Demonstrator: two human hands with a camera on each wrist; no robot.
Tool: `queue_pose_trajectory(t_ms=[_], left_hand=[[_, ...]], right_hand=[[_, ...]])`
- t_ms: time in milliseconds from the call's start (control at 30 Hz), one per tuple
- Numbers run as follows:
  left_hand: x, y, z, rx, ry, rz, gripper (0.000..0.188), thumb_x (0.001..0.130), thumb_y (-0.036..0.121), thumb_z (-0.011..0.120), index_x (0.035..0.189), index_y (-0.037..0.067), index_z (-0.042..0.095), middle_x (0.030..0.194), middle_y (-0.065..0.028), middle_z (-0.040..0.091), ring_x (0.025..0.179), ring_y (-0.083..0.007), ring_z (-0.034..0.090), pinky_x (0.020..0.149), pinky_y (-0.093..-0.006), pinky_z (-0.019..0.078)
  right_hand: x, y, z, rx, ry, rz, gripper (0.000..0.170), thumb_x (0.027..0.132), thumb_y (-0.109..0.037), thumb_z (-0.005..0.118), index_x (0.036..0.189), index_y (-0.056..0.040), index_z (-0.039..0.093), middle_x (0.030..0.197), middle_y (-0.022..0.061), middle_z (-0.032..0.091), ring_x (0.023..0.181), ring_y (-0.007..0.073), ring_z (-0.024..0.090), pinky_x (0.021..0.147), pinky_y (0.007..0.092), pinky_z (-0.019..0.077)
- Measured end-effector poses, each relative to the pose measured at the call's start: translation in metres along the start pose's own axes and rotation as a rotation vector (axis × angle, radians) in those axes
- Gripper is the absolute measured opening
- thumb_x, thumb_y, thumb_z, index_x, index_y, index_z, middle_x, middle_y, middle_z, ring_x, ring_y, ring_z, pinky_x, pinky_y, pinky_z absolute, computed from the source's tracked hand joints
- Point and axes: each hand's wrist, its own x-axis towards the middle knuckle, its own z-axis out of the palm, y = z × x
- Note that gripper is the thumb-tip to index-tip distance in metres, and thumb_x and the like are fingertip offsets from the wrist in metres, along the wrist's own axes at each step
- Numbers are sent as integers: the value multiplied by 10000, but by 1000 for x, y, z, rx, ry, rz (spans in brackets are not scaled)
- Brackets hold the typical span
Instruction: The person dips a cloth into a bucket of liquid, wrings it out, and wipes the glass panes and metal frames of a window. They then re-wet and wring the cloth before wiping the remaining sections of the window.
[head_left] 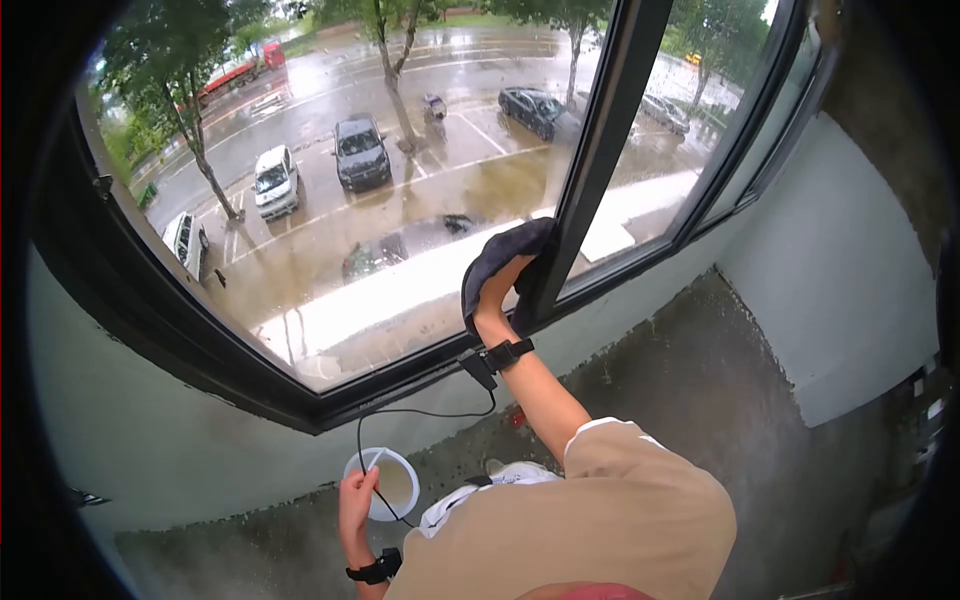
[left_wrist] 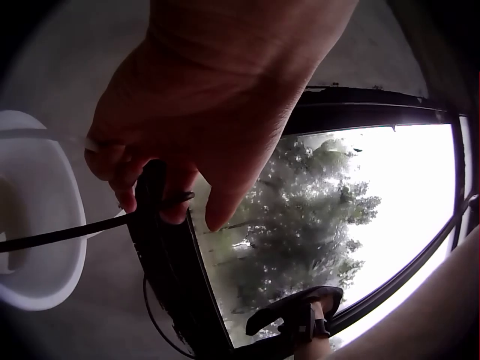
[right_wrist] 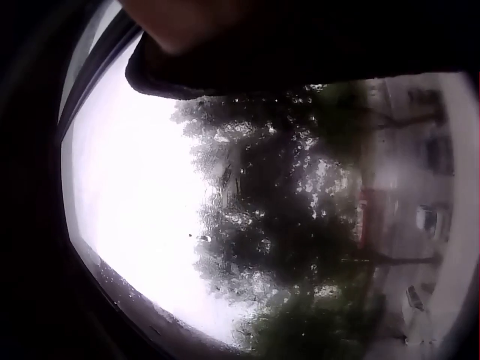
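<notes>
My left hand (head_left: 358, 500) has its fingers curled round the pale handle (head_left: 375, 458) of a white bucket (head_left: 415, 490). Murky liquid shows inside the bucket, which hangs beside the wall under the window. A thin black cable (head_left: 430, 412) passes by these fingers. Higher up, my right hand (head_left: 505, 285) holds a dark cloth (head_left: 490, 258) against the lower right of the window glass (head_left: 400, 300), beside the upright frame bar (head_left: 590, 150). The cloth hides most of that hand's fingers. In the right wrist view, the cloth's edge (right_wrist: 180, 91) lies across the wet glass.
A dark sill (head_left: 390, 385) runs along the bottom of the window, above a pale wall (head_left: 240, 460). Another pane (head_left: 640, 190) stands right of the bar. Outside are parked cars (head_left: 360, 152) and trees. The floor (head_left: 660, 370) is dark concrete.
</notes>
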Motion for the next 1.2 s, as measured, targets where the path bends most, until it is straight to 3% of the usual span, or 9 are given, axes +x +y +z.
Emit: queue_pose_trajectory(t_ms=[67, 100, 133, 233, 333, 400, 467, 600, 1200], left_hand=[[2, 1, -1, -9, -10, -15, 424, 925, 289, 660, 641, -18, 583, 666, -44, 498, 652, -120, 457, 606, -301, 324], [4, -3, -1, 1, -9, -17, 425, 923, 293, 662, 646, -22, 589, 676, -50, 507, 653, -129, 469, 615, -300, 336], [6, -4, -2, 0, -4, -3, 425, 923, 293, 662, 646, -22, 589, 676, -50, 507, 653, -129, 469, 615, -300, 336], [4, -6, -2, -16, -23, 0, 431, 922, 300, 662, 647, -25, 599, 680, -55, 515, 661, -135, 482, 625, -301, 350], [4, -8, 0, -16, -33, 16, 445, 920, 311, 663, 635, -25, 603, 667, -62, 515, 672, -141, 494, 633, -310, 365], [8, -16, 0, 1, -41, -1, 461, 920, 316, 660, 611, -21, 599, 655, -68, 514, 676, -155, 505, 636, -321, 371], [10, -19, 1, -12, -42, 29, 466, 924, 311, 655, 601, -19, 594, 650, -71, 514, 668, -164, 509, 633, -327, 373], [1, -17, 0, -25, -30, 92, 477, 934, 299, 641, 577, -11, 580, 645, -77, 517, 646, -182, 518, 622, -338, 376], [-10, 16, 1, -3, -168, 247, 383, 835, 373, 768, 847, -7, 721, 795, -89, 636, 750, -193, 607, 681, -329, 465]], right_hand=[[5, 15, -4, 755, 80, 17, 392, 1034, -296, 483, 1373, -105, 524, 1278, -33, 567, 1167, 84, 494, 1042, 224, 297], [10, 3, -6, -65, 182, -26, 440, 1032, -267, 478, 1425, -72, 453, 1344, 12, 518, 1212, 104, 466, 1058, 240, 293], [15, -1, -9, -58, 176, -15, 440, 1032, -267, 478, 1425, -72, 453, 1344, 12, 518, 1212, 104, 466, 1058, 240, 293], [35, 62, -6, 2692, 319, 357, 653, 981, -177, 489, 1502, 77, 189, 1527, 241, 271, 1416, 358, 254, 1186, 430, 143], [89, 103, -11, 2560, 374, 267, 670, 929, -115, 524, 1475, 116, 213, 1521, 300, 253, 1421, 438, 203, 1196, 495, 99], [129, 144, -6, 2645, 42, 125, 688, 873, -43, 550, 1454, 140, 230, 1507, 320, 260, 1422, 455, 186, 1197, 500, 106], [161, 126, -26, 2696, 151, 328, 703, 815, 6, 581, 1419, 169, 260, 1479, 332, 293, 1402, 477, 210, 1195, 500, 120], [180, 169, -11, 2521, 109, 135, 396, 706, 93, 617, 1090, 174, 563, 1389, 362, 374, 1287, 505, 336, 1142, 482, 222], [390, 460, -107, 2088, 1148, 477, 365, 803, -325, 631, 1032, -42, 664, 1176, 220, 596, 1127, 398, 558, 879, 573, 486]])
